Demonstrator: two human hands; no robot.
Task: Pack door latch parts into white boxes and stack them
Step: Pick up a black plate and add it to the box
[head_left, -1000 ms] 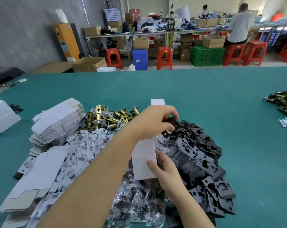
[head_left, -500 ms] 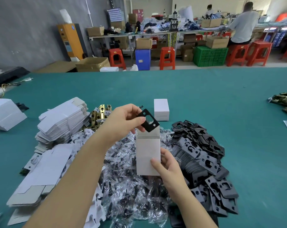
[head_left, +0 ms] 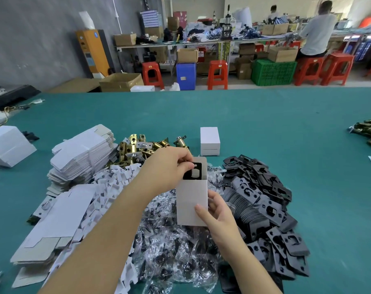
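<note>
Black plate going into open white box, frame centre.
Left hand [head_left: 169,168] pinches black strike plate [head_left: 193,171] at the box mouth; right hand [head_left: 217,215] grips white box [head_left: 191,203] by its lower side. Plate looks stiff, thin, light: hold by edges. Box crushable. Half a second ago the plate was above the opening; now partly inside.

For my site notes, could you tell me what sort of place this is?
Likely a small hardware packing workshop: heaps of black strike plates and brass latch bodies, flat white cartons, cluttered workbenches behind.
</note>
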